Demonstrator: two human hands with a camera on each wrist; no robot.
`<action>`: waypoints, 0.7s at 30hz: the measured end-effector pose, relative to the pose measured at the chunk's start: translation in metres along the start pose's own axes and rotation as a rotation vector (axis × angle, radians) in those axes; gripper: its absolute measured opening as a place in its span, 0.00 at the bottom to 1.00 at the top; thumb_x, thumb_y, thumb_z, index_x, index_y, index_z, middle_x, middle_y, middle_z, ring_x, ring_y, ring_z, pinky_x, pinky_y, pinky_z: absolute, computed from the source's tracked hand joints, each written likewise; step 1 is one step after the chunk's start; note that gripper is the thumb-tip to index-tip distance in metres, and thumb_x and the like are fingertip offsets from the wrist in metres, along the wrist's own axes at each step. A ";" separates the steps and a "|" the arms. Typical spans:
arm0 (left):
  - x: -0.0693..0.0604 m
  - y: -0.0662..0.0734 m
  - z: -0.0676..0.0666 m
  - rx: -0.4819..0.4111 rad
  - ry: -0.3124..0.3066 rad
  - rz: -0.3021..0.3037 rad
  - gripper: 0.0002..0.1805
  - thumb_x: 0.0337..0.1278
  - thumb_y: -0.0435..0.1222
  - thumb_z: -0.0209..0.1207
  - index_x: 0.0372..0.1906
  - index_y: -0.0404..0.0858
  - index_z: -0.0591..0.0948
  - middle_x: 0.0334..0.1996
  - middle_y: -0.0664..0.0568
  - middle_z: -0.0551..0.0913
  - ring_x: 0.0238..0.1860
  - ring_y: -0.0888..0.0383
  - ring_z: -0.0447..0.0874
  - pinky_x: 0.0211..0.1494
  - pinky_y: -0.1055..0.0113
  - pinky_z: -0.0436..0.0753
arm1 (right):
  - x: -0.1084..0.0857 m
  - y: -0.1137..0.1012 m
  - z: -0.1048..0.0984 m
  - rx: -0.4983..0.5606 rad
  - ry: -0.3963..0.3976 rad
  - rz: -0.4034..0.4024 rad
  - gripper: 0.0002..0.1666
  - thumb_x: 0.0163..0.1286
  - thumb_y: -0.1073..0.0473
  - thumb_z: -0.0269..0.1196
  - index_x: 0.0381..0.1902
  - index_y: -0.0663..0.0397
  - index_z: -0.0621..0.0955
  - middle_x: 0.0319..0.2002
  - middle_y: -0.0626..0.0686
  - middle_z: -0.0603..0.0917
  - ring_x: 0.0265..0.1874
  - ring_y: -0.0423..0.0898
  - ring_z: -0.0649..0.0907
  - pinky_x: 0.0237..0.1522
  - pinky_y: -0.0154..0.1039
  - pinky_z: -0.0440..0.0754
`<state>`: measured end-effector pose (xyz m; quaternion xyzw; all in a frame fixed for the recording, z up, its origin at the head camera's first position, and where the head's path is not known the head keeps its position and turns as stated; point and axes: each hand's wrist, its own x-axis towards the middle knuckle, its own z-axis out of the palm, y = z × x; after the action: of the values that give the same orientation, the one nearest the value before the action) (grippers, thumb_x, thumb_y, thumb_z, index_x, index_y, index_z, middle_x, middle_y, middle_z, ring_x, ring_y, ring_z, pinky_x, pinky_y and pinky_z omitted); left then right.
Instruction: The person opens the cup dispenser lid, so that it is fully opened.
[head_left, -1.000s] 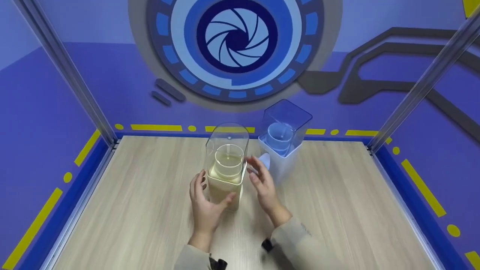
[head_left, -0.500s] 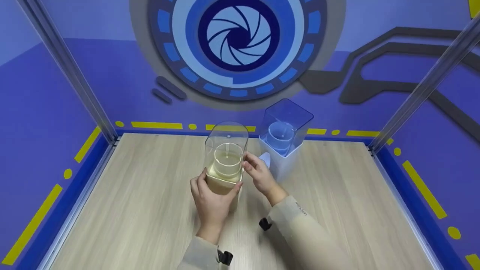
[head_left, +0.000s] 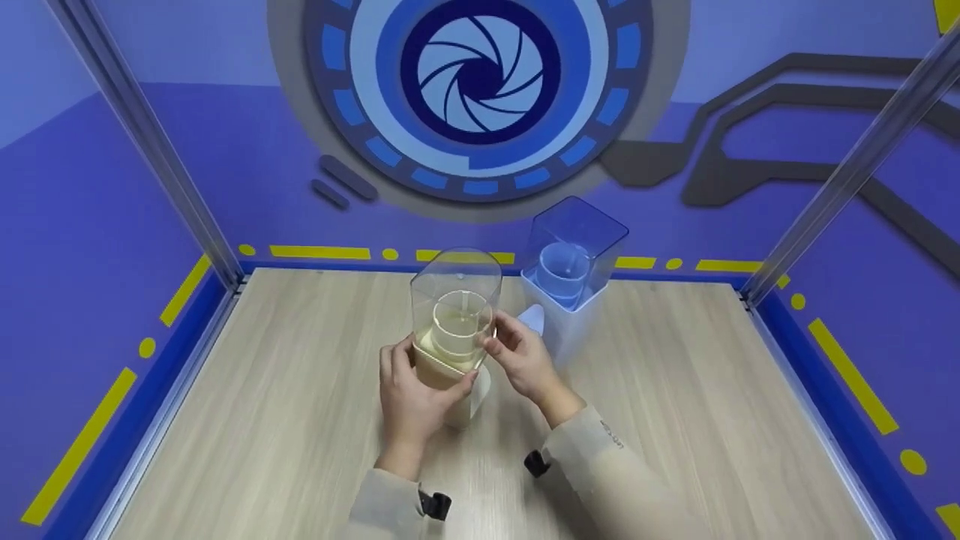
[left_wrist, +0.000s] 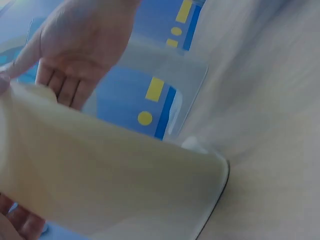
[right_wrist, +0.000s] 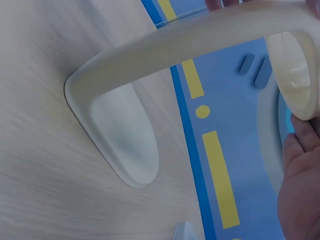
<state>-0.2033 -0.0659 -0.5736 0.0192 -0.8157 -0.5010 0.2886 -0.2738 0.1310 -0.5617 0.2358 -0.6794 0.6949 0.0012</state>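
Note:
A cream dispenser-like stand point(head_left: 442, 371) has a clear tall upper cover, a round cup-like part inside it and an oval foot point(right_wrist: 125, 135) on the table. In the head view my left hand point(head_left: 416, 397) grips its body from the left, the thumb across the near face. My right hand point(head_left: 525, 360) holds its right side, thumb and fingers bent around the upper edge. In the right wrist view, that hand's fingertips point(right_wrist: 302, 132) touch the rim of a round cream spout point(right_wrist: 292, 75). Part of the body is hidden behind my hands.
A second, similar stand point(head_left: 574, 330), white with a bluish square clear top, stands behind to the right near the back wall. Its pale foot point(head_left: 532, 319) points left. Metal posts point(head_left: 847, 157) and blue panels enclose the wooden table point(head_left: 285, 390).
My left hand has closed around the cream stand. My right hand came in from beside it and took hold of its right side. The stand has turned a little, showing more of its foot.

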 end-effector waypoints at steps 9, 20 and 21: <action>0.014 -0.010 -0.018 -0.049 -0.212 0.021 0.58 0.38 0.53 0.89 0.75 0.33 0.75 0.62 0.41 0.78 0.66 0.41 0.87 0.74 0.40 0.88 | -0.020 -0.011 0.012 -0.192 0.156 -0.051 0.47 0.73 0.52 0.79 0.76 0.78 0.75 0.75 0.74 0.80 0.79 0.72 0.78 0.84 0.59 0.73; 0.045 -0.022 -0.033 -0.178 -0.533 0.038 0.56 0.42 0.47 0.88 0.79 0.38 0.75 0.67 0.46 0.78 0.73 0.42 0.83 0.82 0.43 0.83 | -0.053 -0.021 0.036 -0.589 0.428 -0.172 0.47 0.60 0.57 0.86 0.72 0.72 0.82 0.67 0.69 0.87 0.67 0.64 0.89 0.69 0.59 0.89; 0.048 -0.021 -0.034 -0.187 -0.571 0.035 0.56 0.43 0.46 0.88 0.80 0.37 0.75 0.68 0.45 0.78 0.74 0.42 0.82 0.83 0.43 0.82 | -0.055 -0.022 0.038 -0.627 0.451 -0.188 0.47 0.58 0.56 0.87 0.72 0.71 0.83 0.65 0.68 0.88 0.65 0.63 0.91 0.66 0.59 0.91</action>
<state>-0.2321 -0.1195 -0.5579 -0.1629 -0.8143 -0.5542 0.0567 -0.2053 0.1142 -0.5602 0.1264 -0.8168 0.4849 0.2859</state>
